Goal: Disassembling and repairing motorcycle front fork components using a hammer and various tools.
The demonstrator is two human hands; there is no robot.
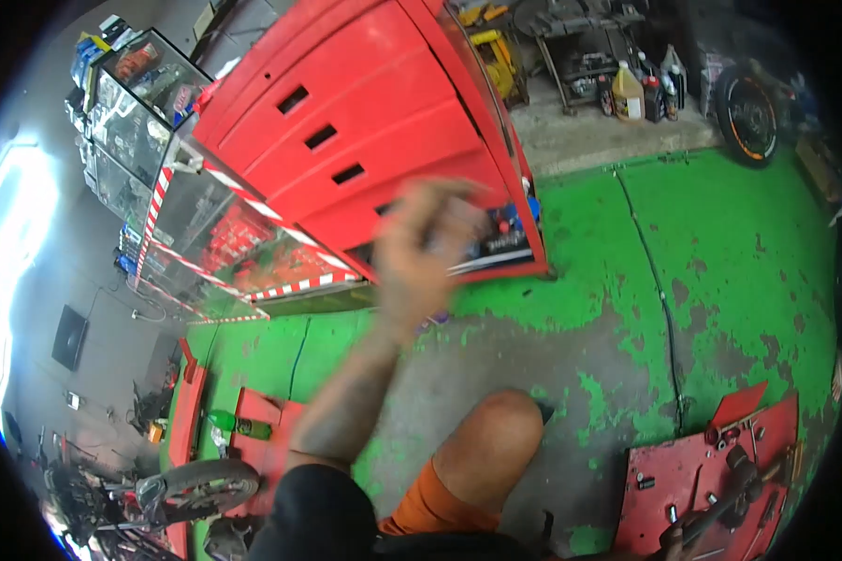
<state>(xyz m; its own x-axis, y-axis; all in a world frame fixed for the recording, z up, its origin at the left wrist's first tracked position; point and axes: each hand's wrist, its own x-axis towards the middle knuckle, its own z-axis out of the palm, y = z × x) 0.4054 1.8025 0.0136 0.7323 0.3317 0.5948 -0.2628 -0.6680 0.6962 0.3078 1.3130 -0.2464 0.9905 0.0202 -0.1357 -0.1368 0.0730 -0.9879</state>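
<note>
My left hand [421,234] reaches up from the lower edge, its bare forearm below a black sleeve. It is in front of the lower part of a red tool cabinet [374,65]. Motion smears the fingers, which look bent; a pale patch shows by them, but I cannot make out whether anything is held. Just behind the hand, a low open compartment [505,245] of the cabinet holds dark and colored items. No part of my right hand can be made out.
A red tray [650,510] with sockets and tools lies at lower right. Left of the cabinet stands a glass display case [140,112]. A green bottle [253,428] lies by a motorcycle wheel [210,486]. A dark hose [660,290] crosses the green floor; a yellow jug [627,93] stands beyond.
</note>
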